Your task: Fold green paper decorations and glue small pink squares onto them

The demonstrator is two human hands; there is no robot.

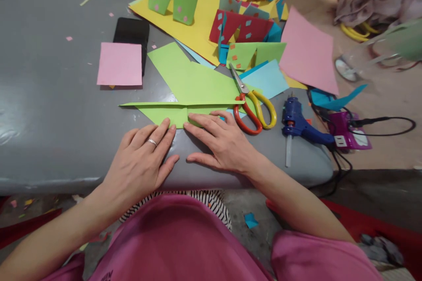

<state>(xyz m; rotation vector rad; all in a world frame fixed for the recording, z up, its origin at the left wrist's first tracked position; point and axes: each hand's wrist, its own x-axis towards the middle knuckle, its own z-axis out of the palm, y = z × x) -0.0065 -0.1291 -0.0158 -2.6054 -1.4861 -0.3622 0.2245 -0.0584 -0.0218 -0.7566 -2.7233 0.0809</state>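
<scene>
Grey table (49, 127) — black phone (132, 30), green paper (201, 81), yellow sheets (204, 37), blue glue gun (299, 124).

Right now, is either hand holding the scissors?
No, the left hand and right hand both lie flat with fingertips on the green paper, while the scissors lie beside the right hand.

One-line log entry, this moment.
left hand: fingers on folded green paper | right hand: fingers on same paper | scissors: near right hand | glue gun: right of scissors
</scene>
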